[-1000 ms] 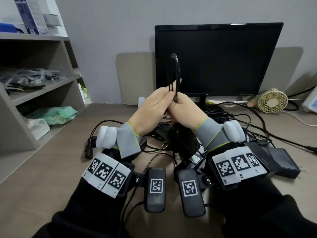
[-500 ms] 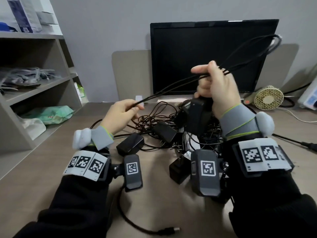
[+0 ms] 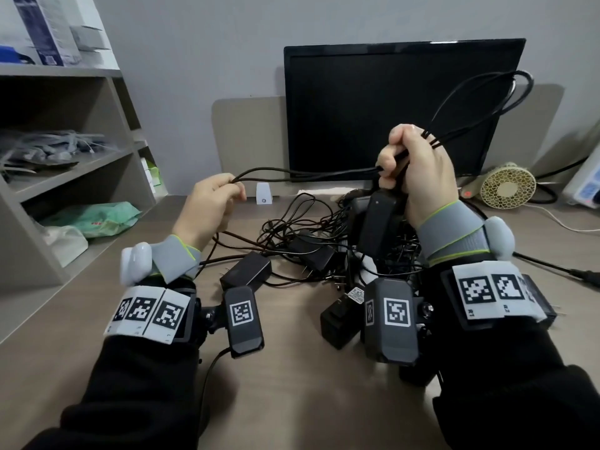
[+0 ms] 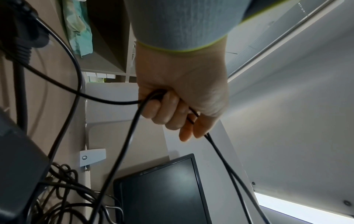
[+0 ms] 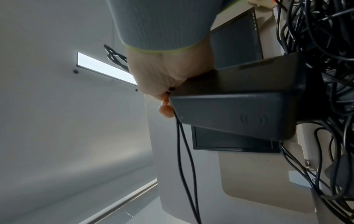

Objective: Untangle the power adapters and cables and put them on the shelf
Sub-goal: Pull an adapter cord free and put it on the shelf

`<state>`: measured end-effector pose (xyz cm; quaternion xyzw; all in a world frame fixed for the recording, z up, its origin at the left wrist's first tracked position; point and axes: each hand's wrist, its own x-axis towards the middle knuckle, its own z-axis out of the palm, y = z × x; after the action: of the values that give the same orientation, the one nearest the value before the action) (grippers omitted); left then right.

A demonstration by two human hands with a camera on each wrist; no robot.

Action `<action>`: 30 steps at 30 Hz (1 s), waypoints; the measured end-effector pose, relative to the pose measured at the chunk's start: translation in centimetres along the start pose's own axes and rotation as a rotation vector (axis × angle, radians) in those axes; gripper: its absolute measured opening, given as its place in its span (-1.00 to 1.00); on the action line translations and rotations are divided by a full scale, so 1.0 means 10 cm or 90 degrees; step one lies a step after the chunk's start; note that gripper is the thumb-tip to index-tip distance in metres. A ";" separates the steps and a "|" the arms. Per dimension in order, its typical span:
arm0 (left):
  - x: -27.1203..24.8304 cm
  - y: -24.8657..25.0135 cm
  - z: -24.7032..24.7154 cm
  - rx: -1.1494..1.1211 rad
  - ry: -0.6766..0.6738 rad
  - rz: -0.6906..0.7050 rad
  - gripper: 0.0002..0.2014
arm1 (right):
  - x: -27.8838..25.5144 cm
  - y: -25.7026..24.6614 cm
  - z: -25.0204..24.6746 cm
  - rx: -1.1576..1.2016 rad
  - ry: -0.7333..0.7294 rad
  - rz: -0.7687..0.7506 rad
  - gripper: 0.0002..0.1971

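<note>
My right hand [image 3: 412,170] is raised in front of the monitor and grips a black power adapter [image 3: 378,227] [image 5: 237,106] together with loops of its black cable [image 3: 487,102]. The cable [image 3: 308,173] runs leftward to my left hand [image 3: 214,203] [image 4: 178,106], whose curled fingers hold it. Below lies a tangle of black cables [image 3: 308,222] with several black adapters [image 3: 246,271] on the wooden desk [image 3: 292,401]. The grey shelf [image 3: 74,170] stands at the left.
A black monitor [image 3: 389,108] stands behind the pile. A small beige fan [image 3: 508,186] and a white device [image 3: 584,186] sit at the back right. The shelf holds plastic bags, a green pack [image 3: 94,219] and boxes [image 3: 48,30] on top. A small white block [image 3: 263,196] stands near the monitor.
My hands have moved apart from in front of the monitor, stretching the cable between them. The right hand lifted the adapter and looped cable up to the right; the left moved left.
</note>
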<state>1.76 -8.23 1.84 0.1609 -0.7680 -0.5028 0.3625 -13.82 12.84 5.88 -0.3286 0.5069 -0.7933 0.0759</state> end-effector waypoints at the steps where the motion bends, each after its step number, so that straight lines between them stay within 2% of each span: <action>1: -0.01 0.01 -0.02 -0.023 -0.006 0.000 -0.82 | 0.00 0.01 0.01 -0.025 0.007 -0.001 -0.70; 4: -0.02 0.02 -0.03 -0.040 -0.012 -0.001 -0.70 | -0.01 -0.01 0.04 -0.018 0.017 0.006 -0.70; 7: -0.03 0.01 -0.01 0.090 0.025 0.029 -0.53 | -0.02 -0.04 0.05 0.077 -0.009 0.038 -0.72; 9: -0.04 0.00 0.03 0.169 0.027 0.069 -0.52 | -0.03 -0.04 0.07 0.084 -0.037 0.059 -0.73; 16: -0.08 0.22 0.17 0.233 -0.019 0.132 -0.62 | -0.13 0.04 0.34 -0.166 -0.181 0.098 -0.74; 18: -0.10 0.32 0.24 0.237 -0.034 0.174 -0.62 | -0.18 0.11 0.41 -0.285 -0.246 0.060 -0.80; 20: -0.12 0.41 0.30 0.226 -0.042 0.204 -0.57 | -0.22 0.17 0.45 -0.388 -0.325 0.011 -0.74; 22: -0.12 0.46 0.33 0.202 -0.047 0.209 -0.63 | -0.25 0.17 0.48 -0.401 -0.368 0.011 -0.74; 24: -0.12 0.47 0.33 0.204 -0.049 0.216 -0.72 | -0.25 0.15 0.47 -0.398 -0.382 0.010 -0.67; 27: -0.14 0.48 0.32 0.210 -0.043 0.216 -0.71 | -0.25 0.14 0.45 -0.422 -0.403 -0.019 -0.69; 30: -0.12 0.46 0.31 0.173 -0.054 0.197 -0.74 | -0.22 0.14 0.45 -0.440 -0.390 -0.010 -0.67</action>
<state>0.90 -3.39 4.67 0.0671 -0.8590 -0.3393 0.3774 -9.70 9.78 4.88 -0.5581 0.6932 -0.4445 0.1020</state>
